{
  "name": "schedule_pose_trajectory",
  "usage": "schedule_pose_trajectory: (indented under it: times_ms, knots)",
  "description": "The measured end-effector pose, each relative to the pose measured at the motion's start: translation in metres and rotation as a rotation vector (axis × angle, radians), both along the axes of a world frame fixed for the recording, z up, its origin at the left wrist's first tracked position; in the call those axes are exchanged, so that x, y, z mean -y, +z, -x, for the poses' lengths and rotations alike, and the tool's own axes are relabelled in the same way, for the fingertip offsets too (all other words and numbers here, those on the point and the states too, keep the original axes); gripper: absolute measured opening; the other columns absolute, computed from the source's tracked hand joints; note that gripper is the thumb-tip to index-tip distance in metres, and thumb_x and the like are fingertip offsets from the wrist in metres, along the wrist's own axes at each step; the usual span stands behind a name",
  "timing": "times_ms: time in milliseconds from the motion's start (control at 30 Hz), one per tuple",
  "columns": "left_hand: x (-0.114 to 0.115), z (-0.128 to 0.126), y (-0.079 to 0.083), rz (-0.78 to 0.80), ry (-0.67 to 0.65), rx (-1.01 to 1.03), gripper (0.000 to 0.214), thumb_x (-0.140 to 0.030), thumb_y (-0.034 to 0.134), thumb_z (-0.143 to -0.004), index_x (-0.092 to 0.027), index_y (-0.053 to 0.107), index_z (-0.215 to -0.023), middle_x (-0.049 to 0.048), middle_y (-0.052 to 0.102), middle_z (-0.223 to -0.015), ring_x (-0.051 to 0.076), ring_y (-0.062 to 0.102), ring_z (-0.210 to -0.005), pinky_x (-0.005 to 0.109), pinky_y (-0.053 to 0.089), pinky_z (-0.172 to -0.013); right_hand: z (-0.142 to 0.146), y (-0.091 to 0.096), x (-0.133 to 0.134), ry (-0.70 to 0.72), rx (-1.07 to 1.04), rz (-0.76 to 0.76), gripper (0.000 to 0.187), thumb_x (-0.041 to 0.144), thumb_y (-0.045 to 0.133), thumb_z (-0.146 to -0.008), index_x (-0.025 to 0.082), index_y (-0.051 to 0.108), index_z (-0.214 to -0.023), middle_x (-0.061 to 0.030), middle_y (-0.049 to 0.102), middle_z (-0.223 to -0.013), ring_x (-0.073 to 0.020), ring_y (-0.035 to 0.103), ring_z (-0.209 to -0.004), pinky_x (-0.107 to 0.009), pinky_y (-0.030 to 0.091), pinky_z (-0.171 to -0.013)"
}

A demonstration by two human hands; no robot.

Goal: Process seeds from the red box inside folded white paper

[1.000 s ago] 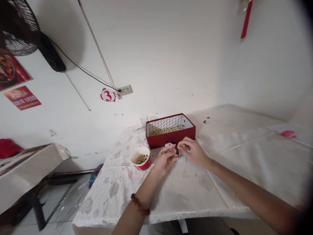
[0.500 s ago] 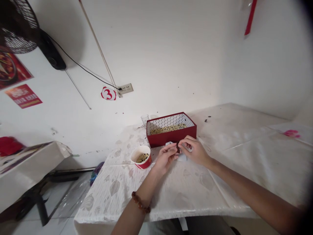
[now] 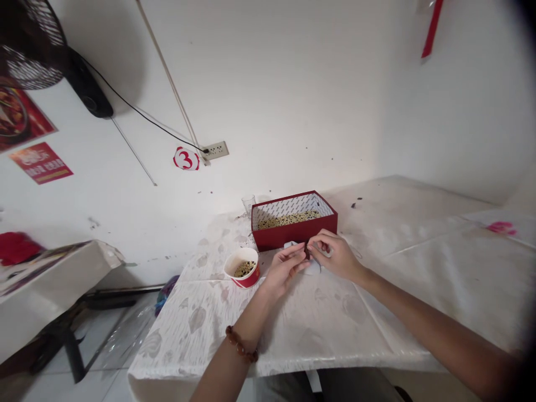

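My left hand (image 3: pixel 285 269) and my right hand (image 3: pixel 335 255) meet just in front of a red box (image 3: pixel 295 233) on the white-clothed table (image 3: pixel 293 329). Both pinch a small dark piece (image 3: pixel 307 254) between their fingertips. A small white thing (image 3: pixel 312 269) lies on the cloth under the hands, partly hidden. The box holds a layer of pale and dark seeds (image 3: pixel 288 219). A red-and-white paper cup (image 3: pixel 242 269) with seeds in it stands left of my left hand. A bead bracelet (image 3: pixel 240 346) circles my left wrist.
A small clear glass (image 3: pixel 248 205) stands behind the box by the wall. A wall socket (image 3: pixel 215 150) with a black cable and a fan (image 3: pixel 37 50) are on the left. Another table (image 3: pixel 54 279) stands lower left. A pink object (image 3: pixel 497 227) lies far right.
Both hands stay pinched together on the small dark piece; only the fingers shift slightly. The view drifts a little.
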State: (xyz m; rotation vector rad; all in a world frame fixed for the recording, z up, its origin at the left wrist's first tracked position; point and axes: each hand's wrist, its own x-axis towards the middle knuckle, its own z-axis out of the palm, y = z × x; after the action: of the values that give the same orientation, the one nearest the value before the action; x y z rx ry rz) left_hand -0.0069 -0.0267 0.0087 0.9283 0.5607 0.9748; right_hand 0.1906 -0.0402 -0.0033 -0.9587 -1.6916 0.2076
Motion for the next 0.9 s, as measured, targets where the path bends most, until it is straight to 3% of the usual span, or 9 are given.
schedule_pose_trajectory:
  times_ms: [133,400,567,767,900]
  knots:
    - [0.0001,0.0009,0.001,0.01,0.004,-0.026,0.054,-0.014,0.099,-0.062,-0.013,0.083,-0.114,0.0117,0.081,-0.113,0.018,0.078,-0.095,0.03,0.064,-0.088,0.0002,0.0004,0.0,0.009,-0.02,0.0,0.01,0.028,0.065,-0.1,0.024,0.073,-0.095,-0.0003,0.053,-0.081,-0.0146,0.052,-0.066,-0.03,0.044,-0.061]
    - [-0.0033,0.0019,-0.0016,-0.011,-0.033,-0.034,0.053,-0.025,0.097,-0.072,-0.013,0.08,-0.12,0.0149,0.081,-0.111,0.025,0.079,-0.098,0.031,0.065,-0.078,0.0012,0.0047,0.0046,0.098,-0.014,-0.012,0.011,0.03,0.065,-0.1,0.024,0.074,-0.097,-0.0016,0.057,-0.081,-0.0151,0.054,-0.066,-0.031,0.046,-0.061]
    - [-0.0032,0.0014,-0.0013,-0.022,-0.041,-0.047,0.052,-0.03,0.095,-0.075,-0.013,0.079,-0.122,0.0135,0.079,-0.11,0.021,0.079,-0.088,0.028,0.063,-0.071,0.002,0.003,0.0034,-0.015,-0.023,-0.038,0.014,0.033,0.065,-0.1,0.024,0.074,-0.095,-0.0015,0.056,-0.078,-0.0153,0.052,-0.064,-0.031,0.046,-0.06]
    - [-0.0039,0.0007,-0.0032,-0.044,-0.054,-0.054,0.054,-0.035,0.095,-0.075,-0.015,0.079,-0.123,0.0123,0.077,-0.112,0.018,0.077,-0.086,0.026,0.061,-0.069,0.0024,0.0015,0.0024,0.019,0.008,-0.03,0.013,0.032,0.064,-0.101,0.024,0.074,-0.098,-0.002,0.058,-0.082,-0.0149,0.052,-0.065,-0.031,0.045,-0.061]
    - [-0.0045,0.0004,-0.0049,-0.049,-0.043,-0.061,0.054,-0.035,0.095,-0.076,-0.016,0.079,-0.124,0.0112,0.077,-0.111,0.017,0.077,-0.083,0.025,0.06,-0.068,0.0009,0.0019,0.0018,-0.082,0.018,-0.062,0.013,0.031,0.064,-0.1,0.024,0.074,-0.094,-0.0012,0.055,-0.079,-0.0154,0.052,-0.066,-0.031,0.043,-0.061]
